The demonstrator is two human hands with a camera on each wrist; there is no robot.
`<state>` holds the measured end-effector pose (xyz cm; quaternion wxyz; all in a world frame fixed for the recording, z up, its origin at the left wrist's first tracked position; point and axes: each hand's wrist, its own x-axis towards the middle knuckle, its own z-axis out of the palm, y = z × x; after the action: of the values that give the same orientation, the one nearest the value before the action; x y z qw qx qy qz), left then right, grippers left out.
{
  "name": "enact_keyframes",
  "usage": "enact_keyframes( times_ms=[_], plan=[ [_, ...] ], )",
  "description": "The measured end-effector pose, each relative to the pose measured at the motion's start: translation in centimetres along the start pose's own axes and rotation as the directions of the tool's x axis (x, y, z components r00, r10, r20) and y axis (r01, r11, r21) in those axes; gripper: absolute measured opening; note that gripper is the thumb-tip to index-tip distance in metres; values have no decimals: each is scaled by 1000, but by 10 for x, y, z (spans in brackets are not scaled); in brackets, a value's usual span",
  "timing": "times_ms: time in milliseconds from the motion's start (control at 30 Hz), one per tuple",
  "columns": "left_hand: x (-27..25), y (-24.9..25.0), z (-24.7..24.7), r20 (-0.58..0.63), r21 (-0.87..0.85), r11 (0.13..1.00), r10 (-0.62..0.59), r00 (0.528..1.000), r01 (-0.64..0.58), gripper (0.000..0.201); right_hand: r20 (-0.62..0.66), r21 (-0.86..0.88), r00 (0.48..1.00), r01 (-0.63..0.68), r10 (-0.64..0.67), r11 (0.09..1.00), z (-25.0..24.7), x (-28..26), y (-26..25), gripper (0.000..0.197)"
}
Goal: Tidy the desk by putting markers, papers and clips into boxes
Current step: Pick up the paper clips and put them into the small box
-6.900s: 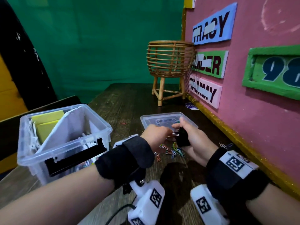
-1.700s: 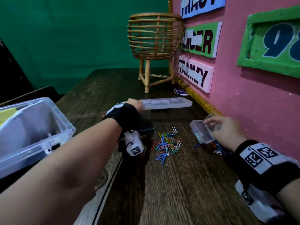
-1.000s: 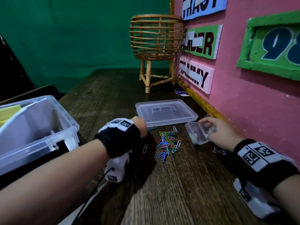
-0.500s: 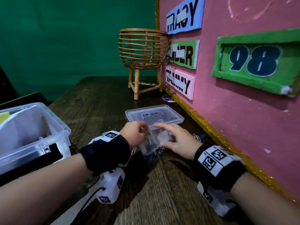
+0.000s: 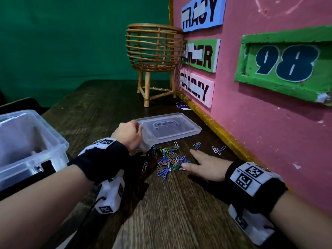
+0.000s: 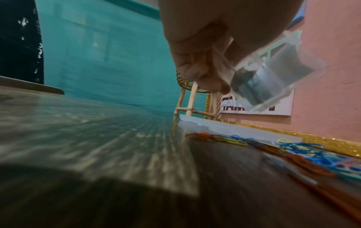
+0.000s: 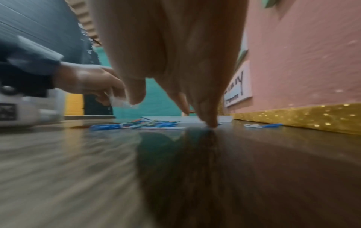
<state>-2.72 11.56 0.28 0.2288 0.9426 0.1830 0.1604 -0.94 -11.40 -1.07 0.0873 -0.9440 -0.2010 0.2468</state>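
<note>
Head view: clips (image 5: 168, 159) lie in a loose multicoloured pile on the tabletop (image 5: 172, 203), just in front of a flat clear lid (image 5: 170, 130); a few strays (image 5: 217, 149) sit nearer the pink wall (image 5: 269, 132). Big clear box (image 5: 36, 141) stands at far left, well apart from the pile.

Left hand (image 5: 128, 136) hangs just above the pile's left edge, fingers curled round a small clear box (image 6: 273, 77). In the left wrist view that box is tilted and off the surface; can't tell which way its opening faces.

Right hand (image 5: 203, 168) is low and flat on the right side of the pile, fingers spread and straight, holding nothing. In the right wrist view one fingertip (image 7: 212, 123) touches the wood beside the clips; the others are raised a little.

Handling, my read: clips are light, thin wire that lies flat on wood, so hard to pinch singly and likely to tangle or scatter. Better to rake them sideways with flat fingers into a tight heap, then scoop or slide them into the small box held at the tabletop edge of the pile. The box looks rigid and slick; grip it by the side walls, opening toward the clips.

Risk: a fast sweep flicks clips under the lid or toward the wall.
</note>
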Motion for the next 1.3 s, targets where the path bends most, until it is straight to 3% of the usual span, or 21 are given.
enact_keyframes(
  times_ms=[133,267,333,400,533,600,667,733,867,967,1033,1100,1200,1233,1300],
  plan=[
    [6,9,4,3,4,999,49,999,-49,32,-158,4,958,-242,240,970,-13,20,13,84],
    [3,18,6,26,67,993,93,995,-94,34,-123,15,907,-404,403,915,-28,32,20,82],
    [0,23,8,8,128,982,139,990,-139,35,-69,-81,929,-370,365,926,-29,34,18,77],
    [-2,26,9,-13,148,975,168,986,-164,35,0,-140,974,-225,227,964,-24,32,10,70],
    [2,23,5,-31,94,989,122,992,-119,35,126,-13,988,92,-89,996,-11,22,-4,64],
    [3,22,4,-55,69,993,96,994,-92,35,16,51,995,95,-96,994,-14,25,-2,62],
    [3,25,6,-74,48,995,90,993,-87,35,-111,39,994,15,-10,999,-24,34,3,62],
    [3,27,9,-71,37,994,104,992,-101,36,-155,38,985,-71,76,997,-33,45,5,62],
    [5,23,9,-59,21,996,82,995,-81,38,-110,3,990,-91,91,996,-37,49,-4,51],
    [6,21,8,-57,19,998,69,996,-68,40,-9,53,995,96,-96,994,-32,39,-13,51],
    [5,23,8,-42,35,996,87,995,-85,41,8,200,965,256,-263,946,-24,34,-15,53],
    [4,24,9,-39,51,993,104,994,-102,40,-178,303,918,395,-356,867,-20,30,-15,44],
    [6,22,13,46,12,994,107,993,-108,42,-540,351,754,605,-373,715,-21,20,-15,14],
    [6,20,14,88,-22,993,117,989,-115,43,-593,342,713,644,-374,685,-21,18,-16,8],
    [4,20,16,147,-75,986,156,977,-146,42,-627,332,688,660,-365,674,-22,15,-17,7]
  ],
)
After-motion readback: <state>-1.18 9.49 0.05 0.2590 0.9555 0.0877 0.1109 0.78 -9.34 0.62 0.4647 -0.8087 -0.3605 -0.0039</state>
